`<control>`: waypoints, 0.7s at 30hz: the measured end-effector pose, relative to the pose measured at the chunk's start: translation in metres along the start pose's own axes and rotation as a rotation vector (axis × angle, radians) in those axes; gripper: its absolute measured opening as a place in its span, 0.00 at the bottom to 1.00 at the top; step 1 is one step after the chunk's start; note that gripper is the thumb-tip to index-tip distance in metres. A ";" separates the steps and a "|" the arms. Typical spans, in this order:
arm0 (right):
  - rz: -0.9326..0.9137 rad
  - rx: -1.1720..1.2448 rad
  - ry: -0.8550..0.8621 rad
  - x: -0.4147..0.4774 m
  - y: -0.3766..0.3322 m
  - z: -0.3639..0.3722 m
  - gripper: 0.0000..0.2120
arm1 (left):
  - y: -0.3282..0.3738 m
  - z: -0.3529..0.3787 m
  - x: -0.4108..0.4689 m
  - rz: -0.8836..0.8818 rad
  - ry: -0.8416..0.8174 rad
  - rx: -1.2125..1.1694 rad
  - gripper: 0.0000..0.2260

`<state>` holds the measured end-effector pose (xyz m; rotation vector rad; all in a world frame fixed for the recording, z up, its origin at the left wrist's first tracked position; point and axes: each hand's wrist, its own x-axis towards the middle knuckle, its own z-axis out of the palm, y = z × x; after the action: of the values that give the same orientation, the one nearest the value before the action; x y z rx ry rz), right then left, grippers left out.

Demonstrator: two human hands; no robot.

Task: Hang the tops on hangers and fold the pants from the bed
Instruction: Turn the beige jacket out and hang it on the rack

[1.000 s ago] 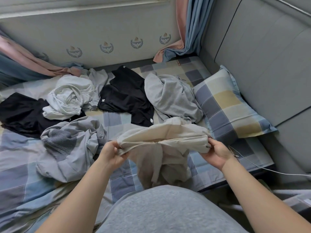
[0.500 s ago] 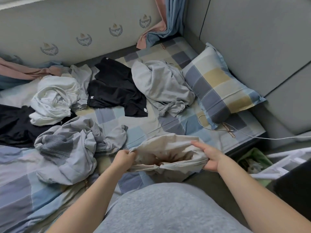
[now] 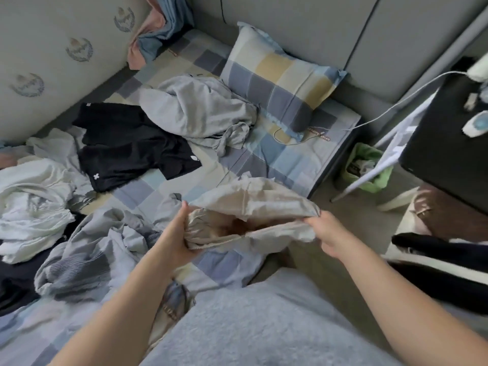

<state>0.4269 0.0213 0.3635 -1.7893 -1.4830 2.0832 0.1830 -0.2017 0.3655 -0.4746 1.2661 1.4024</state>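
Mostly checked bed (image 3: 290,159) strewn with clothes (image 3: 126,143); pillow (image 3: 277,77) against grey headboard (image 3: 303,27).

Grey padded wall (image 3: 303,27), checked pillow (image 3: 280,77) — curtains (image 3: 163,25)

We see a bed (image 3: 290,165) spread with a checked sheet of blue, grey, cream and yellow squares. At its head lies a checked pillow in the same colours (image 3: 280,77). A crumpled light grey garment (image 3: 195,112) touches the pillow's left side, and a thin white cable (image 3: 287,142) loops on the sheet just below the pillow. Left of the grey garment lies a black T-shirt (image 3: 132,143). Further left we find a bunched white garment (image 3: 31,202), and nearer us a rumpled grey ribbed garment (image 3: 87,249).
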 end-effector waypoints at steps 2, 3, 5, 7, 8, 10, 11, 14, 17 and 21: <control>0.040 0.401 0.069 -0.026 0.025 0.004 0.13 | -0.010 -0.012 -0.009 0.005 -0.098 0.171 0.29; 0.050 0.502 0.098 -0.040 0.036 0.004 0.13 | -0.017 -0.016 -0.012 -0.030 -0.161 0.255 0.34; 0.095 0.552 0.172 -0.069 0.056 0.002 0.14 | -0.035 -0.017 -0.017 -0.119 -0.254 0.387 0.35; 0.142 0.574 0.231 -0.096 0.071 -0.004 0.12 | -0.055 -0.011 -0.022 -0.167 -0.252 0.522 0.27; 0.156 0.575 0.242 -0.109 0.077 -0.008 0.10 | -0.065 -0.004 -0.023 -0.175 -0.224 0.592 0.22; 0.174 0.575 0.276 -0.131 0.091 -0.021 0.09 | -0.085 0.013 -0.022 -0.169 -0.173 0.740 0.14; 0.172 0.574 0.306 -0.141 0.102 -0.029 0.12 | -0.097 0.023 -0.020 -0.169 -0.160 0.806 0.11; 0.175 0.560 0.440 -0.174 0.133 -0.050 0.15 | -0.134 0.055 -0.018 -0.188 -0.159 0.952 0.11; 0.186 0.728 0.556 -0.214 0.168 -0.073 0.14 | -0.171 0.092 -0.024 -0.230 -0.255 1.085 0.07; 0.156 0.928 0.707 -0.261 0.217 -0.109 0.17 | -0.225 0.146 -0.041 -0.293 -0.398 1.264 0.12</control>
<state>0.7161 -0.1761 0.4324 -1.8740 -0.1477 1.4707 0.4468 -0.1410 0.3565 0.4584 1.3973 0.2421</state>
